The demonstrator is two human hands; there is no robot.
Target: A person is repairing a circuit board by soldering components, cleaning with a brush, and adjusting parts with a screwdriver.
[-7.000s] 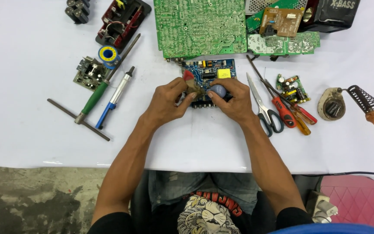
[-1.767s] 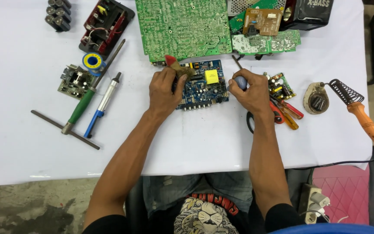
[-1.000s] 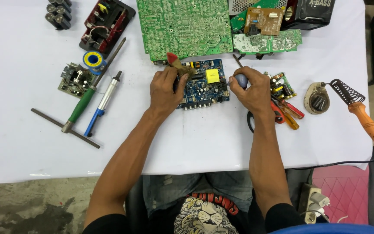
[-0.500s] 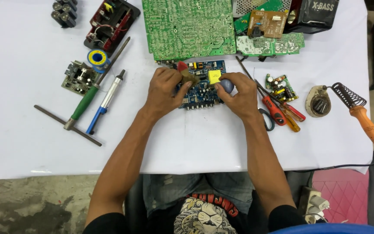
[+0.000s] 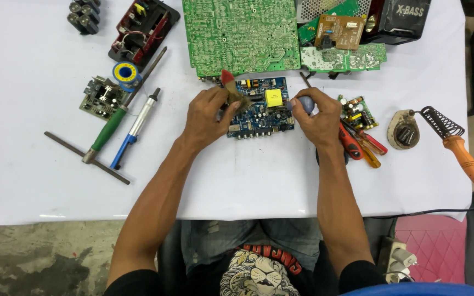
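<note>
Board work: your left hand (image 5: 208,114) pinches a red-tipped tool (image 5: 231,87) over the blue circuit board (image 5: 259,108), flat on the white table (image 5: 248,175). Right hand (image 5: 319,118) grips a blue-handled screwdriver (image 5: 304,103). It's light, rigid, fragile; hold its edges.

Bare forearms; black sleeves — lion-print shirt, jeans.

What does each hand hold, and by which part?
Left hand: a small brush, by its handle. Right hand: a blue-handled tool, by the handle.
</note>
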